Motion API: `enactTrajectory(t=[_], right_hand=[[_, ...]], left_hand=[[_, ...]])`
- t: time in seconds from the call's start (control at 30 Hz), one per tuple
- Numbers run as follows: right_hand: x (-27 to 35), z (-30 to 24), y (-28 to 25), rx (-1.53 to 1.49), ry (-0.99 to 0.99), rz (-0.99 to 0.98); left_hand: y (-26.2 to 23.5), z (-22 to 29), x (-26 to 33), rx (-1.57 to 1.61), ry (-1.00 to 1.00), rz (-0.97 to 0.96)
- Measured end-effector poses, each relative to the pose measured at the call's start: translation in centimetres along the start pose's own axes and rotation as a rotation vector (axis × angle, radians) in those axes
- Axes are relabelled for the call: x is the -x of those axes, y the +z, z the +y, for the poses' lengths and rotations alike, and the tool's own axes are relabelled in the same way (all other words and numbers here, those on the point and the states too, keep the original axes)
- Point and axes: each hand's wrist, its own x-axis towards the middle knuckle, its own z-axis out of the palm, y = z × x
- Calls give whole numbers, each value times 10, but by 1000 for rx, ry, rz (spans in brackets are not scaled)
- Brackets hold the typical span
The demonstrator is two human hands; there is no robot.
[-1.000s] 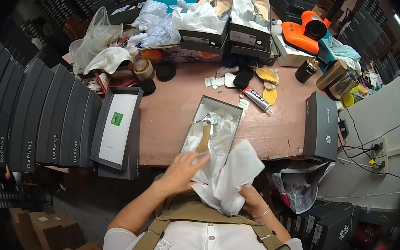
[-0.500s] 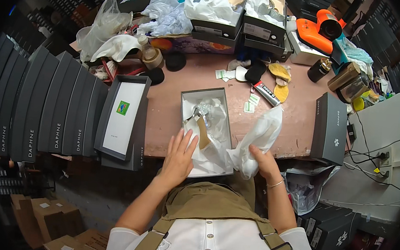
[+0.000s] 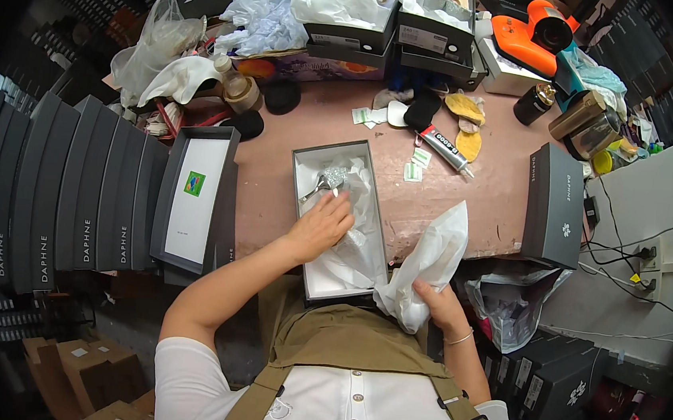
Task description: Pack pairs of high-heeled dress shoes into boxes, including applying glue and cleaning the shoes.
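An open grey shoebox (image 3: 380, 258) with white tissue paper inside sits in front of me at the table's near edge. In it lies a shoe with a glittery silver part (image 3: 335, 176), mostly hidden by my hand and the paper. My left hand (image 3: 321, 226) reaches into the box, its fingers bent down over the shoe; the thumb is hidden. Just right of the box, my right hand (image 3: 442, 306) grips a white tissue-paper bundle (image 3: 433, 254). What the bundle wraps, if anything, does not show.
A box lid (image 3: 225, 200) lies left, beside a row of upright grey shoeboxes (image 3: 74, 195). Beyond are a glue tube (image 3: 447, 151), yellow pads (image 3: 468, 145) and small packets. Another grey box (image 3: 554, 209) stands right. Open shoeboxes (image 3: 352, 37) and an orange device (image 3: 519, 46) line the back.
My left hand has moved forward from the box's near left side onto the shoe. My right hand and the tissue-paper bundle have come slightly lower and nearer me.
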Motion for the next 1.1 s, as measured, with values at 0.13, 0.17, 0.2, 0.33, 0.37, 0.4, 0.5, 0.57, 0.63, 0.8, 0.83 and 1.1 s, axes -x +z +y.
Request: enactTrajectory(t=[0.13, 0.17, 0.2, 0.33, 0.37, 0.4, 0.5, 0.57, 0.63, 0.8, 0.83, 1.1], right_hand=[[-5, 3, -6, 0, -15, 9], [-4, 1, -8, -7, -36, 21], [-1, -4, -8, -13, -55, 30], [13, -27, -17, -158, -216, 122], [10, -37, -11, -303, -225, 151], [3, -40, -3, -257, -272, 81], [-28, -40, 26, -111, -419, -125], [-59, -54, 53, 400, -72, -395], [-108, -11, 71, 962, -167, -515], [-120, 12, 104, 1433, -400, -270], [-130, 12, 93, 1288, -465, -174], [-162, 31, 84, 1474, -478, -44]], left_hand=[[-10, -16, -14, 84, 213, -230], [-11, -22, -18, 107, 254, -210], [-14, -28, -20, 130, 291, -190], [-82, -40, -29, 218, 172, 71], [-111, -44, -29, 312, 42, 238], [-130, -53, -20, 314, -70, 369], [-195, -54, -2, 393, -531, 750], [-209, -50, 18, 628, -740, 1001], [-218, -41, 43, 594, -821, 1012], [-202, -7, 114, 521, -1092, 1050], [-199, -2, 120, 573, -1077, 1102], [-167, 18, 128, 935, -1098, 1041]])
